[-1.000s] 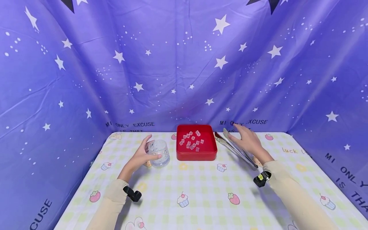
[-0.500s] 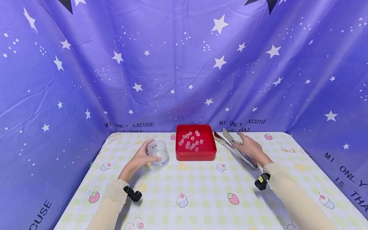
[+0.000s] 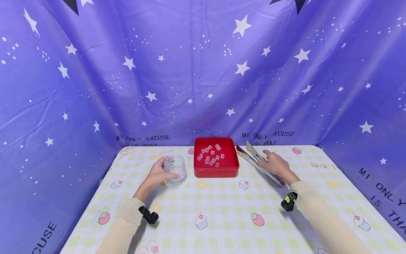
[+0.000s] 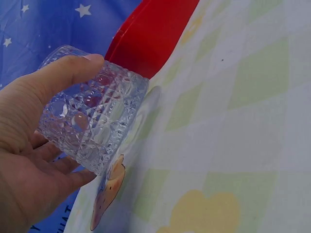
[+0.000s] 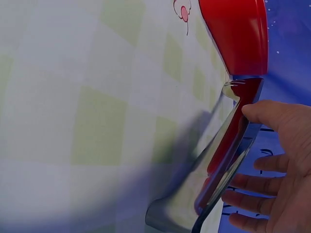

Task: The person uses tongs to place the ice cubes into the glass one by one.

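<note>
A clear, cut-pattern drinking glass (image 3: 174, 165) stands on the tablecloth left of the red box. My left hand (image 3: 158, 173) holds it from the left. In the left wrist view the thumb lies along the near side of the glass (image 4: 97, 111), with the other fingers around the far side. Metal tongs (image 3: 264, 167) lie slanting to the right of the box. My right hand (image 3: 277, 165) is over them; in the right wrist view its thumb touches one arm of the tongs (image 5: 231, 136), while the fingers stay spread on the other side.
A square red box (image 3: 216, 172) sits at the back middle, holding several small clear cubes (image 3: 213, 152). The checked tablecloth (image 3: 228, 211) covers the table up to a purple star-patterned curtain (image 3: 203, 88) behind and at both sides.
My right hand has come down onto the tongs, its raised fingers lowering. My left hand has settled around the glass, which has hardly shifted.
</note>
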`<state>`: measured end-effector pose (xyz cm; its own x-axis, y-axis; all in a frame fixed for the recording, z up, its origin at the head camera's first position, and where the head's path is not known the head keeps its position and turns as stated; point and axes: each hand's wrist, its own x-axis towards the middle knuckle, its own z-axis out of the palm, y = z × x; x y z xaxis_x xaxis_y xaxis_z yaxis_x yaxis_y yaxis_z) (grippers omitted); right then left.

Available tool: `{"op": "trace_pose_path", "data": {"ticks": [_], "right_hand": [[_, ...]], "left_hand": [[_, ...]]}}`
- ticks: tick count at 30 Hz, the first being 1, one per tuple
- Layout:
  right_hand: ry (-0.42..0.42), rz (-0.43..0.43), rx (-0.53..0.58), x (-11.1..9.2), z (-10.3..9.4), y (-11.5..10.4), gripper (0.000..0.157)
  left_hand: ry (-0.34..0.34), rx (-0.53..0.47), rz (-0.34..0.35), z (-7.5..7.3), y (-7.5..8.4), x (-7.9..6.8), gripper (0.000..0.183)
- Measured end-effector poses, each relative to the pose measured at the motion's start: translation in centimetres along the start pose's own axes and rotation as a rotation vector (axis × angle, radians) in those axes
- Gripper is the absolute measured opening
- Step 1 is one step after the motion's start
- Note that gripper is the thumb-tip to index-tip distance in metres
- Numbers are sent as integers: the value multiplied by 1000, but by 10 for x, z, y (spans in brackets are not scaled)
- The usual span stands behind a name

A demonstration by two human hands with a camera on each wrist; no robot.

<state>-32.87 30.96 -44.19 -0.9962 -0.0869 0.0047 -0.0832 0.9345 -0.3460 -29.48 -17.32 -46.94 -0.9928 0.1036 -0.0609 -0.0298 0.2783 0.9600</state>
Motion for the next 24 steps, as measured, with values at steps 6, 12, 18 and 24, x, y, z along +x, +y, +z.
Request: {"op": "trace_pose_path", "data": {"ticks": [6,12,18,24], "right_hand": [[-12,5,-9,0,2,0,82],[-11,5,22,1,4,-1,72],[-15,8,61,1,7,-5,58],[-23,21,60,1,9,-5,55]], "left_hand": [[29,33,44,5,8,-7,89],[-11,79,178,13,29,-12,86],[-65,87,234,24,43,-16,86],[-97,105,237,32,43,-20,87]]}}
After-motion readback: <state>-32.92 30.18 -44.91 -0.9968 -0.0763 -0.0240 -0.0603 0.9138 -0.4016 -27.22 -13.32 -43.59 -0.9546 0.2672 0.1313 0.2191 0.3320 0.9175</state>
